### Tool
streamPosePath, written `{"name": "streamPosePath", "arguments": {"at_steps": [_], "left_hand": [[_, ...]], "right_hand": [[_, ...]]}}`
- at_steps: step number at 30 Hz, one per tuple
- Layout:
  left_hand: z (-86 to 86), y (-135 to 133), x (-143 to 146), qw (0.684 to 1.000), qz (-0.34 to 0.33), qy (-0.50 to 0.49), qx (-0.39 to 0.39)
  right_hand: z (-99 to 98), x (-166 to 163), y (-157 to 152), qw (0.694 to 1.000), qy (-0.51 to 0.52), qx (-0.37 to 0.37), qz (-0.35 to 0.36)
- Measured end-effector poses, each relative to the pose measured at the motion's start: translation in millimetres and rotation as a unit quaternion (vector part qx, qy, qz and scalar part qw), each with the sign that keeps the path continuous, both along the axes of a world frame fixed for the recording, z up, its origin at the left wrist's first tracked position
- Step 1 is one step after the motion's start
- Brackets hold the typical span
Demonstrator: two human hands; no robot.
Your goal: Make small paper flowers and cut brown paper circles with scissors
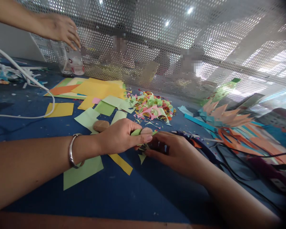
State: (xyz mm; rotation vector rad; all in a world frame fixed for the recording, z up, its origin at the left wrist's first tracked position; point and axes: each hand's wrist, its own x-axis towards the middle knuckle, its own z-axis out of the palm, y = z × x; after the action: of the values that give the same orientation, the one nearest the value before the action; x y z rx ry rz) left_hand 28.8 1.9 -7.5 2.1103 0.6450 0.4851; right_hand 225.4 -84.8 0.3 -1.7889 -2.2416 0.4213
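My left hand [121, 136], with a silver bangle [72, 152] on the wrist, pinches a small folded piece of light green paper [137, 131] between thumb and fingers. My right hand [175, 152] is closed around dark-handled scissors [160, 147], whose blades are hidden behind the fingers and meet the green paper. A small green offcut [142, 157] lies just below the two hands on the blue table [124, 194].
Green and yellow paper sheets [98, 90] and a heap of coloured scraps [152, 108] lie beyond my hands. Another person's hand [62, 30] touches a clear bottle [72, 60] at the far left. A white cable [35, 86], black cables [238, 181] and orange-blue cutouts [228, 119] flank the area. A perforated screen [205, 38] stands behind.
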Motion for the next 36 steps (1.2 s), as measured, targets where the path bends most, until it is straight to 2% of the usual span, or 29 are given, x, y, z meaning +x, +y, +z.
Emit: {"name": "streamPosePath", "arguments": {"at_steps": [5,13,21,27,32,36], "left_hand": [[1.4,-1.2,-0.5,1.0,-0.008,-0.005,-0.014],[0.5,-0.8,-1.3,0.999,-0.024,0.0,-0.025],[1.2,0.2,-0.9,0.999,-0.025,0.026,-0.027],[-0.3,-0.4,-1.0,0.999,-0.036,0.012,-0.029],[-3.5,1.6,1.9,0.998,0.025,-0.051,0.036],[-4.2,3.8,2.4,0.994,0.064,-0.048,0.079]], "right_hand": [[2.4,-0.3,-0.9,1.0,0.012,0.014,0.0],[4.4,-1.5,-1.5,0.992,0.102,0.074,-0.013],[5.6,-1.1,-3.1,0.982,0.186,0.025,-0.022],[7.2,2.3,-2.3,0.975,0.215,0.024,-0.049],[8.9,4.5,-1.5,0.968,0.238,0.005,-0.083],[7.8,4.8,-1.2,0.977,0.205,-0.03,-0.059]]}}
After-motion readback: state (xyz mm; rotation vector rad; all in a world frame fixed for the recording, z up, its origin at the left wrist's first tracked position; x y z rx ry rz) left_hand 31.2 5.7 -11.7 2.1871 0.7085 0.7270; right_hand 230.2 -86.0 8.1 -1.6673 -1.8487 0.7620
